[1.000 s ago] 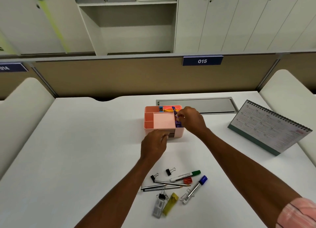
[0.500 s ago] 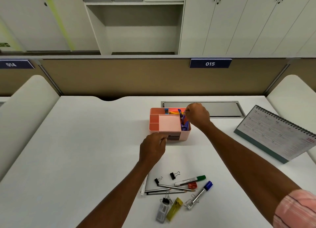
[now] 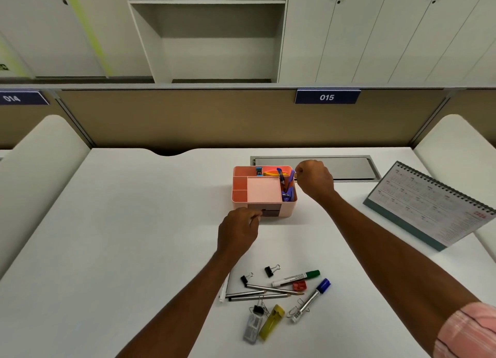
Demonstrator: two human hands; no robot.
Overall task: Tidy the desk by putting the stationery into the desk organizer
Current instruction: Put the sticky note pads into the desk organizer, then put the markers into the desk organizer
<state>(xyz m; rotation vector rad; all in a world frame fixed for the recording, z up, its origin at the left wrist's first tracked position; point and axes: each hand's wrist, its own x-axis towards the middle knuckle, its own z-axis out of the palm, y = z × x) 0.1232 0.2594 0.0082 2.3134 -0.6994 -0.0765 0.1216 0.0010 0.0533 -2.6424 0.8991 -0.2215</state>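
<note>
The pink desk organizer (image 3: 240, 200) stands mid-desk with pens (image 3: 286, 189) upright in its right compartment. My right hand (image 3: 315, 180) hovers at its back right corner and pinches the top of a purple pen (image 3: 292, 175). My left hand (image 3: 237, 230) has curled fingers at the organizer's front drawer (image 3: 271, 210) and holds it there. Near the front edge lie a green marker (image 3: 295, 278), a blue marker (image 3: 311, 300), pencils (image 3: 268, 293), a red sharpener (image 3: 299, 285), binder clips (image 3: 271, 270), a yellow item (image 3: 271, 321) and a grey staple box (image 3: 252, 324).
A desk calendar (image 3: 429, 204) stands at the right. A metal cable hatch (image 3: 349, 167) sits in the desk behind the organizer. A tan partition (image 3: 188, 121) closes the back, with padded side panels at both ends. A white pen (image 3: 224, 290) lies beside my left forearm.
My right hand has lifted out of the pen compartment and shifted right and back, still at the purple pen. The left hand has stayed at the organizer's front.
</note>
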